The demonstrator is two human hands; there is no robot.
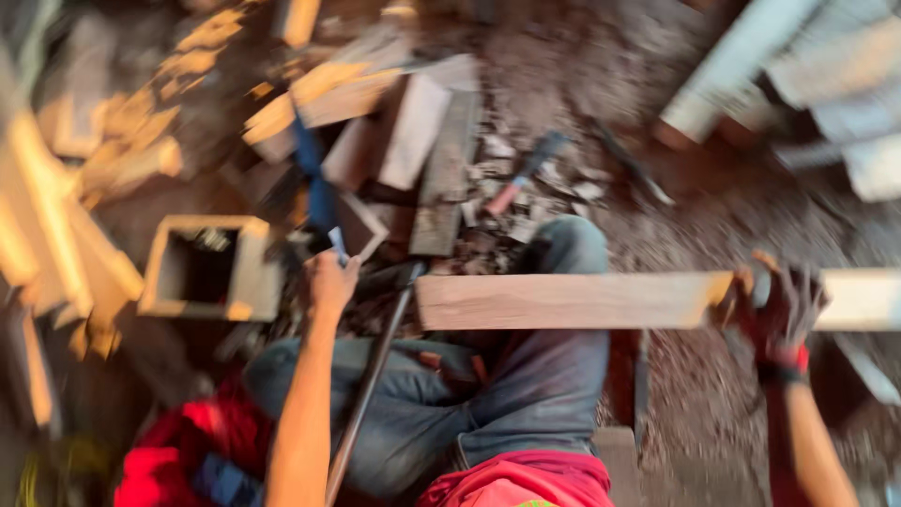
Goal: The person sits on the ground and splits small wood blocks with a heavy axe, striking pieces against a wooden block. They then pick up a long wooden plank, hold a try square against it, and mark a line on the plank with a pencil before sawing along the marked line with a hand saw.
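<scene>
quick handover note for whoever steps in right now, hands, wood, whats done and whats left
Left hand: raised, pinching a small pale-blue thing; blur hides what it is.
Right hand: dark glove, gripping the plank partway along.
Plank lies level across the knee. A dark rod leans over the lap.
An open wooden box and an offcut pile lie ahead on the dirt.
Done: plank in place and held.
Left: no cut or mark shows on it yet.

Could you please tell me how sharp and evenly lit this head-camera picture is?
Head view: motion blur smears the whole frame, worst over the offcuts at top. The plank, left hand and gloved right hand stay recognisable but soft. Warm light brightens the wood at left; white glare washes out the boards at top right; the lower left is dark.
</scene>
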